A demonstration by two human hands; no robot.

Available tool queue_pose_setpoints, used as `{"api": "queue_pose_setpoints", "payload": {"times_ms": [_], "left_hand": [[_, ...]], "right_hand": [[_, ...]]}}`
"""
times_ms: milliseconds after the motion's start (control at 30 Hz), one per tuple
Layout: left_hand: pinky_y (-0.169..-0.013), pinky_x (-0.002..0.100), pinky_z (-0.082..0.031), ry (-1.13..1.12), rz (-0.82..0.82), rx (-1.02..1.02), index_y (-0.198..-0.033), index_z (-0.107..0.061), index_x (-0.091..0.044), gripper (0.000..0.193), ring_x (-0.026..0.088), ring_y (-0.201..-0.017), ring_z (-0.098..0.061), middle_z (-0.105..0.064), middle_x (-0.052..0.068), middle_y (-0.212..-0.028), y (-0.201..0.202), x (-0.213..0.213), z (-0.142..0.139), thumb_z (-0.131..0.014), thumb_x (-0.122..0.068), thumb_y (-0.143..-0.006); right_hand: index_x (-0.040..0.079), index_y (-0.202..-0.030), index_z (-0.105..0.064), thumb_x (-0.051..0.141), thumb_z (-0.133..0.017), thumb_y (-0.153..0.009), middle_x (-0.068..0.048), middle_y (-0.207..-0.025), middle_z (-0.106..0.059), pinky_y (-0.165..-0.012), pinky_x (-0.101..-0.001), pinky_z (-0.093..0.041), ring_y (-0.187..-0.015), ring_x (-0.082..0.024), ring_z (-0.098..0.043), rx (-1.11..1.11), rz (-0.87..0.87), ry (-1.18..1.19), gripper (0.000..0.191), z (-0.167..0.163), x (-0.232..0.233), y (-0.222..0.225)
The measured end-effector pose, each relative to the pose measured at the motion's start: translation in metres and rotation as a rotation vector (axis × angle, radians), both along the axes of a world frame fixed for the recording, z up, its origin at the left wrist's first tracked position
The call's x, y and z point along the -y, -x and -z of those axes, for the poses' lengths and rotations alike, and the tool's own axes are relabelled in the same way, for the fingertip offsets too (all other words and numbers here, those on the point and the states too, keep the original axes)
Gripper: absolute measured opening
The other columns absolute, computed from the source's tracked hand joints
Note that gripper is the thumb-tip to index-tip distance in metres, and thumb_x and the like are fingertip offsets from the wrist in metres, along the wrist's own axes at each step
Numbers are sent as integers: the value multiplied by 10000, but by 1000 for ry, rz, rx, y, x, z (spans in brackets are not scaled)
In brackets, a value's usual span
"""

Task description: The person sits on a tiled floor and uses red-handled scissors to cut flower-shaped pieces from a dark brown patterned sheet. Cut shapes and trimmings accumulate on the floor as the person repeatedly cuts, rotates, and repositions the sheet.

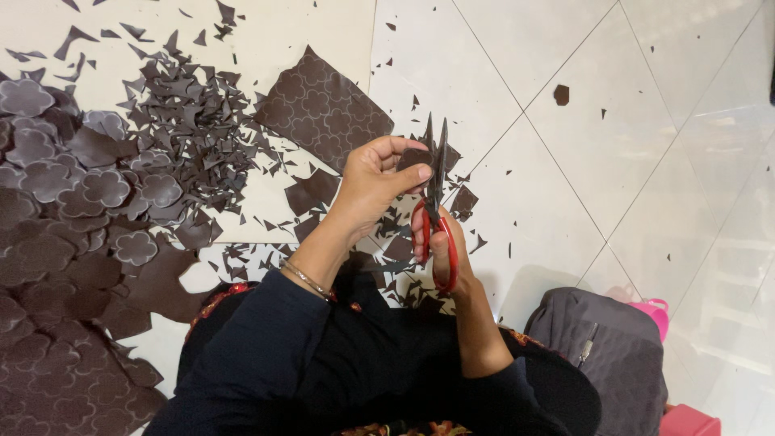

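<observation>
- Scissors [436,210], red handles, sit in right hand [440,242], fingers thru the loops & clamped on them; blades point up and away, slightly parted, tips just past the piece.
- Left hand [375,173] pinches a small dark brown cut piece [416,156] betw. thumb & fingertips, closed on it, held in the air above the lap and touching the blades.
- To do this well, I'd judge: turn the piece w/ left hand rather than the scissors, short snips near the blade throat, keep thumb clear of the edge since fingertips sit right by it.
- Dark sleeves and a thin bracelet [307,278] on left wrist; neither looks in the way.
- Grey bag [613,355] w/ a pink item just behind it, by the right elbow; near enough to crowd the arm, though apart from it now.
- Floor [646,161] is pale tile; triangular offcuts [202,105] heaped left of the hands, stray bits scattered under them.
- Pile of finished flower-like shapes [48,202] far left, overlapping, same brown material.
- Uncut sheet [323,109] w/ embossed pattern lies flat beyond the left hand, partly on a pale board [266,32]; well apart from the blades.
- One lone shape [561,94] farther out on the right.
</observation>
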State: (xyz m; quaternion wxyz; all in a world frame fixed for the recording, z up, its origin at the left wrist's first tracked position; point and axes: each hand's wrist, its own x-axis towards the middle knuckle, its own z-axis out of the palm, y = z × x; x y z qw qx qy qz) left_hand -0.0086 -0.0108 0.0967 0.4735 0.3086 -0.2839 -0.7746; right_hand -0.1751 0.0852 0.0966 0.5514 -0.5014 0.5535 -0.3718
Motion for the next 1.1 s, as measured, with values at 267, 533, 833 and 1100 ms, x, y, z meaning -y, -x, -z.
{"api": "queue_pose_setpoints", "payload": {"times_ms": [267, 533, 833, 1100], "left_hand": [[-695, 217, -598, -31, 19, 26, -1122, -697, 18, 280, 73, -788, -690, -738, 61, -943, -3, 3, 0, -768, -6, -852], [-677, 208, -586, 10, 29, 61, -1124, -696, 27, 288, 75, -779, -689, -734, 75, -953, -12, 6, -4, -768, 20, -846], [-627, 191, -517, -21, -85, 75, -1107, -711, 21, 216, 63, -735, -636, -742, 44, -903, -9, 10, 9, -747, -1, -896], [-771, 277, -586, -260, -402, -214, -1143, -640, -4, 245, 123, -845, -691, -720, 80, -996, -14, 27, 37, -714, 9, -909]], "right_hand": [[69, -955, -532, 918, -559, -759, 31, -732, -465, -506, -201, -392, -596, -56, -468, 16, -4, -34, 872, -5, 0, 2], [76, -916, -540, 875, -567, -804, 47, -681, -480, -465, -188, -381, -538, -39, -456, -36, -47, -48, 807, 0, -1, 19], [46, -902, -609, 298, -650, -949, 7, -662, -560, -472, -233, -461, -513, -83, -524, -95, 210, -258, 259, 0, 13, 11], [43, -994, -711, 514, -736, -845, -133, -741, -692, -648, -321, -515, -663, -185, -658, -876, -26, -553, 494, -4, 26, 0]]}}
